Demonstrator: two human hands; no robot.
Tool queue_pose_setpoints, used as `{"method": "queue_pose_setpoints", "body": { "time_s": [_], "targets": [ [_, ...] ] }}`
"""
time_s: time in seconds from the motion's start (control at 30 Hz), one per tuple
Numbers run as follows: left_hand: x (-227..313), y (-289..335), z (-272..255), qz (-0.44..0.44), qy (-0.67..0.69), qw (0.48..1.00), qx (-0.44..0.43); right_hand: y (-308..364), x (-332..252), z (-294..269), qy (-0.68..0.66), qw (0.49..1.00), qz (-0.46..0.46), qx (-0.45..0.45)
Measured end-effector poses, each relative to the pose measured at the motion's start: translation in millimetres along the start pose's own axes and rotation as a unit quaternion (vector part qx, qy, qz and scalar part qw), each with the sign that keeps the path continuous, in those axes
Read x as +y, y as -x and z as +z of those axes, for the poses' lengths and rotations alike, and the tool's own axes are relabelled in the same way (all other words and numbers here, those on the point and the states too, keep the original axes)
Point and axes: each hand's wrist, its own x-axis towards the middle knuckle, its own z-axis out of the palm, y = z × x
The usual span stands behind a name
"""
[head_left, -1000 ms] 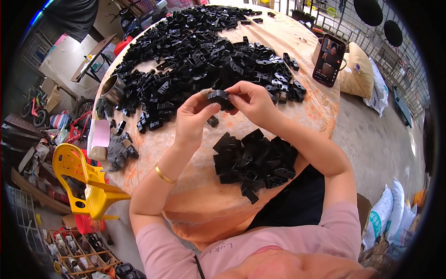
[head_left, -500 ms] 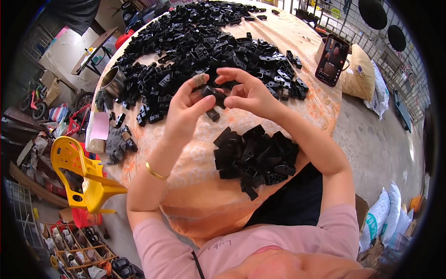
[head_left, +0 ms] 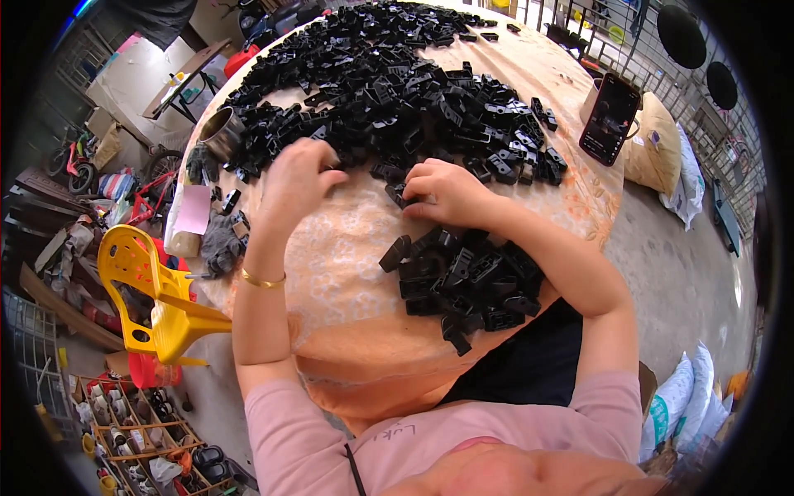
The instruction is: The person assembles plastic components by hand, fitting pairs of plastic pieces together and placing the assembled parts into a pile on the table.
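Note:
A wide heap of small black plastic parts (head_left: pixel 364 91) covers the far part of the table. At its near edge my left hand (head_left: pixel 299 178) is palm down, thumb and fingers apart, fingertips slightly blurred against the parts. My right hand (head_left: pixel 447 195), with a ring on one finger, has its fingers curled around the end of a black plastic part (head_left: pixel 396 193) beside the heap. Closer to me, under my right forearm, lies a smaller pile of black parts (head_left: pixel 467 281). One part (head_left: pixel 395 253) leans at that pile's left side.
A phone (head_left: pixel 610 120) stands upright at the table's right, before a mug. To the left are a metal cup (head_left: pixel 222 132), a pink paper (head_left: pixel 193 210) and a grey cloth-like bundle (head_left: pixel 222 245). A yellow chair (head_left: pixel 157 289) stands beside the patterned tablecloth (head_left: pixel 331 264).
My hands were together, holding a dark part above the table. Now they are apart and lower, the left at the heap, the right at another part. A part now leans on the small pile's left.

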Motion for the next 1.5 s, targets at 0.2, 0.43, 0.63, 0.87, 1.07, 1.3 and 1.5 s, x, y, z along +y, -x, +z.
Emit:
{"method": "queue_pose_setpoints", "body": {
  "time_s": [0.2, 0.43, 0.63, 0.87, 1.07, 1.3, 1.5],
  "targets": [
    [-23.7, 0.0, 23.9, -0.045, -0.047, 0.996, -0.067, 5.9, -2.5, -9.0, 0.011, 0.998, 0.052, 0.016],
    [27.9, -2.2, 51.1, 0.024, 0.026, 0.999, 0.019, 9.1, -1.7, -17.1, -0.036, 0.992, 0.088, 0.079],
    [54.9, 4.4, 61.7, 0.104, 0.014, 0.991, 0.082, 11.5, -3.0, -14.6, -0.023, 0.986, 0.112, 0.124],
    [48.2, 3.6, 76.3, 0.095, -0.033, 0.991, 0.085, 11.5, 1.1, -25.7, -0.067, 0.962, 0.188, 0.185],
    [46.8, 6.8, 73.5, 0.109, -0.122, 0.984, 0.07, 10.4, -3.0, -21.5, -0.137, 0.959, 0.177, 0.176],
    [41.3, -0.2, 68.4, -0.03, 0.497, 0.867, 0.034, 4.7, -6.4, -14.9, -0.338, 0.893, 0.205, 0.216],
    [62.1, 2.0, 70.2, -0.11, 0.65, 0.752, 0.006, 6.5, -14.5, -15.9, -0.291, 0.917, 0.187, 0.197]
  ]
}}
